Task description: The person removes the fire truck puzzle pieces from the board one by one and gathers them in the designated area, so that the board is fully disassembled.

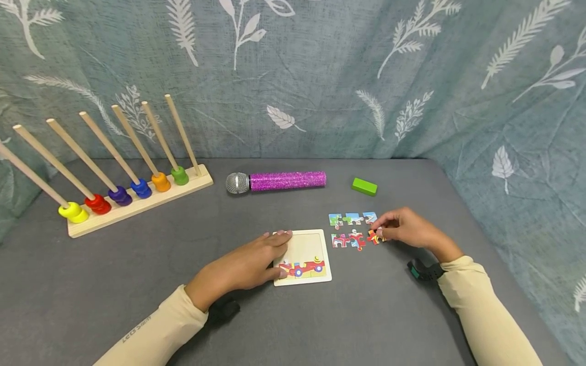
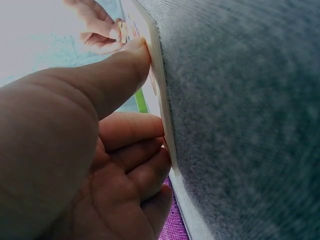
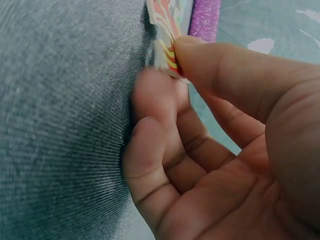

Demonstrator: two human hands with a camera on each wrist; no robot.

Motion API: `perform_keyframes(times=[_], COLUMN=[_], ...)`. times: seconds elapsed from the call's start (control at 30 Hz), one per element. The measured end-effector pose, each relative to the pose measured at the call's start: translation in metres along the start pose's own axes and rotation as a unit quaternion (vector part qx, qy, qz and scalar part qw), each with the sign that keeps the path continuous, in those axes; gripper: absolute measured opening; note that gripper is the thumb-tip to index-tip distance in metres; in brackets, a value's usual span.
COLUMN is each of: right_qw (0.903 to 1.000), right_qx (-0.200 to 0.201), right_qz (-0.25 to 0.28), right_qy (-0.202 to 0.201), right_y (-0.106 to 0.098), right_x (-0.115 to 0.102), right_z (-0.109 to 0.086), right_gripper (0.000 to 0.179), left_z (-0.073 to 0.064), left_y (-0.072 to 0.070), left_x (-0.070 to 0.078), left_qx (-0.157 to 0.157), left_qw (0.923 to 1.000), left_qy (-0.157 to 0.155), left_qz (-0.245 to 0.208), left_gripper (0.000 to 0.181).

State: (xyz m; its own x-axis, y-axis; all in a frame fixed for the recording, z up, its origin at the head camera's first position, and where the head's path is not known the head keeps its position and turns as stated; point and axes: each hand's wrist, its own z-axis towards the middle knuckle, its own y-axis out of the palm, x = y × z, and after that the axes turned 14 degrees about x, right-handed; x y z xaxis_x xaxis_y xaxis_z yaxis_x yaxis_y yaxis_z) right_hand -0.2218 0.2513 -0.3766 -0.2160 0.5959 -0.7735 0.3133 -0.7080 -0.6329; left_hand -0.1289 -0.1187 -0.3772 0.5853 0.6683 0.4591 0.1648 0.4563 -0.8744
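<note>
A square wooden puzzle tray (image 1: 303, 246) lies on the table, its lower part filled with pieces that show a red car. My left hand (image 1: 244, 262) rests on the tray's left side, thumb on the lower corner and fingers along the upper edge. In the left wrist view, the fingertips (image 2: 159, 157) touch the tray's edge. To the right, my right hand (image 1: 409, 229) pinches a red and yellow puzzle piece (image 3: 170, 55) between thumb and fingers. Beside it are loose pieces in two rows, a blue piece (image 1: 352, 218) and a red piece (image 1: 356, 239) among them.
A purple glittery microphone (image 1: 287, 181) lies behind the tray, with a green block (image 1: 364, 186) to its right. At the back left stands a wooden peg rack (image 1: 137, 209) with tall pegs and coloured rings. A leaf-patterned cloth (image 1: 293, 81) hangs behind the grey table (image 1: 361, 320).
</note>
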Motion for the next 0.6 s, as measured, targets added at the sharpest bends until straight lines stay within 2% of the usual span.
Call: perform_keyframes(times=[0.27, 0.6], right_qw=[1.0000, 1.0000], right_qx=[0.005, 0.004], right_qz=[-0.001, 0.005], right_qy=[-0.007, 0.003], right_y=[0.0000, -0.0008], right_x=[0.0030, -0.0021], right_z=[0.0012, -0.0002], right_gripper=[0.017, 0.020], left_z=[0.0002, 0.0014], left_y=[-0.0002, 0.0008], left_x=[-0.0014, -0.0025], left_qx=[-0.006, -0.006], left_qw=[1.0000, 1.0000], left_qy=[-0.006, -0.006], left_qz=[-0.003, 0.000], left_gripper=[0.065, 0.065])
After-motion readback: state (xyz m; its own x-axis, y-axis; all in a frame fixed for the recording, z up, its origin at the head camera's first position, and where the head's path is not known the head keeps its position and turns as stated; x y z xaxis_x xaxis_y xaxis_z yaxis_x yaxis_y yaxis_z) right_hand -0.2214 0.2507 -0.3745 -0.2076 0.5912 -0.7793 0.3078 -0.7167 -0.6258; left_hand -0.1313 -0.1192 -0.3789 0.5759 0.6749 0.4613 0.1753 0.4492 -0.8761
